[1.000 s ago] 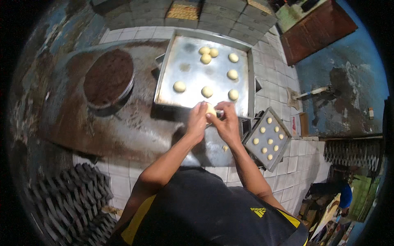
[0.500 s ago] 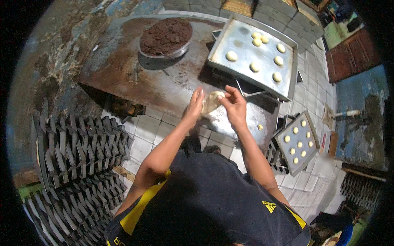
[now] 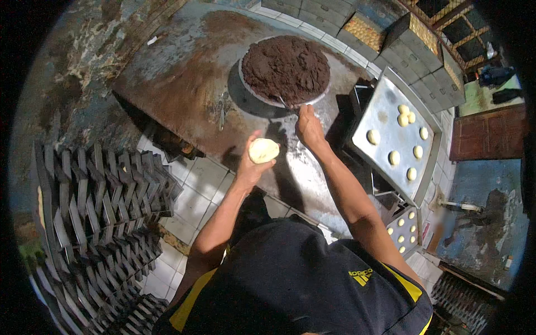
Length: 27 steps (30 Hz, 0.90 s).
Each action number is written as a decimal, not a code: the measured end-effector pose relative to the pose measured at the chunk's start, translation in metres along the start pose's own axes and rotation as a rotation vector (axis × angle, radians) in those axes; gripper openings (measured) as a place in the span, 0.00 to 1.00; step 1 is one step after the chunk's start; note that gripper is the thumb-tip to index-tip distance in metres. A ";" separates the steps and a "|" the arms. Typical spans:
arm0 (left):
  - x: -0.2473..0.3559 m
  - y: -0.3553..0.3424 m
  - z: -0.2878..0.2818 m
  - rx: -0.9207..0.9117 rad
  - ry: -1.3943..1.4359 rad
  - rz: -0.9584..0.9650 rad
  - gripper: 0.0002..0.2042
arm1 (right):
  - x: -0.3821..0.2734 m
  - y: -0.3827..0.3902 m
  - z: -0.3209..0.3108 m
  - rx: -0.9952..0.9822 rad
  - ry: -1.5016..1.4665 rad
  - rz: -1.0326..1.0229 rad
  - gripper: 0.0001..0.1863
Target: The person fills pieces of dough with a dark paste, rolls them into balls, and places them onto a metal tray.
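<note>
On the upturned palm of my left hand [image 3: 249, 166] lies a flattened round of pale dough [image 3: 263, 151], with the fingers and thumb curled around its edge. My right hand [image 3: 309, 127] is closed at the near rim of a wide metal bowl [image 3: 262, 99]. It grips a slim metal utensil [image 3: 283, 102] that reaches into the bowl; the utensil's end is too small and dark to make out. Dark brown crumbly filling [image 3: 287, 67] is heaped high in the bowl, which stands on a stained metal worktable [image 3: 173, 84].
Right of my right arm, a large metal tray [image 3: 385, 162] bears several dough balls [image 3: 394, 158]. A lower tray [image 3: 406, 230] holds more. Grey tins [image 3: 416, 44] line the far side. Stacked dark metal racks [image 3: 106, 195] stand at left. White flour [image 3: 301, 167] dusts the table.
My right hand has left the dough and moved forward to the bowl, taking the utensil. The dough now rests in my left hand alone. The view has turned, shifting the bowl and trays rightward.
</note>
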<state>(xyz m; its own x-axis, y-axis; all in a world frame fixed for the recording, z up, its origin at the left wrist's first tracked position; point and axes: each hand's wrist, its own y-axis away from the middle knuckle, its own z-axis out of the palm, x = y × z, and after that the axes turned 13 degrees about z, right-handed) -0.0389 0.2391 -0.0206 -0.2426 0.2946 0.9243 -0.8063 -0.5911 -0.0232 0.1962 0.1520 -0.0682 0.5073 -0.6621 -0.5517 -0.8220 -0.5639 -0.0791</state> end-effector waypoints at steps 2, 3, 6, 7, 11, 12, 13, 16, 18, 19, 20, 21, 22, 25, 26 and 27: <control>0.007 -0.030 -0.030 0.024 -0.117 0.093 0.41 | -0.044 -0.020 -0.006 -0.164 0.203 0.050 0.17; 0.013 -0.046 -0.042 0.016 -0.047 0.069 0.37 | -0.047 -0.038 0.002 -0.113 0.247 0.025 0.12; 0.018 -0.091 -0.085 -0.044 -0.222 -0.009 0.24 | -0.073 -0.078 -0.010 -0.283 0.473 -0.036 0.11; 0.024 -0.103 -0.091 -0.040 -0.314 0.054 0.22 | -0.079 -0.082 -0.013 -0.169 0.432 -0.064 0.08; 0.030 -0.136 -0.113 -0.007 -0.487 0.153 0.19 | -0.087 -0.093 0.001 -0.267 0.473 -0.022 0.09; 0.027 -0.140 -0.117 0.006 -0.482 0.144 0.19 | -0.089 -0.083 0.008 -0.298 0.469 -0.052 0.09; 0.026 -0.148 -0.117 0.003 -0.488 0.141 0.20 | -0.073 -0.084 0.023 -0.344 0.436 0.012 0.10; 0.025 -0.159 -0.121 0.021 -0.517 0.132 0.22 | -0.061 -0.087 0.034 -0.383 0.039 0.097 0.11; 0.021 -0.171 -0.122 0.016 -0.522 0.155 0.25 | -0.078 -0.099 0.010 -0.702 -0.509 0.594 0.11; 0.017 -0.179 -0.120 0.012 -0.532 0.146 0.27 | -0.091 -0.105 -0.012 -0.814 -0.665 0.653 0.11; 0.008 -0.188 -0.115 0.005 -0.537 0.140 0.28 | -0.098 -0.106 -0.030 -0.922 -0.820 0.707 0.11; 0.000 -0.197 -0.108 -0.005 -0.542 0.134 0.30 | -0.091 -0.101 -0.020 -0.855 -0.948 0.709 0.09; -0.006 -0.209 -0.097 -0.020 -0.534 0.103 0.33 | -0.100 -0.096 -0.030 -0.770 -0.887 0.688 0.10; -0.006 -0.239 -0.046 -0.029 -0.582 0.117 0.33 | -0.109 -0.063 -0.018 -0.159 -0.343 0.130 0.15; -0.003 -0.246 -0.032 -0.041 -0.698 0.224 0.33 | -0.102 -0.049 -0.006 0.023 0.011 -0.054 0.17; -0.006 -0.253 -0.027 -0.071 -0.707 0.270 0.32 | -0.108 -0.037 -0.004 -0.020 0.126 -0.002 0.19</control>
<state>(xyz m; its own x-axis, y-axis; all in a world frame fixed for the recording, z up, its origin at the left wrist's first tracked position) 0.1519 0.4070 -0.0300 -0.0521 -0.4193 0.9064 -0.8063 -0.5178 -0.2859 0.1728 0.2420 -0.0025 0.5386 -0.7169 -0.4427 -0.8161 -0.5745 -0.0625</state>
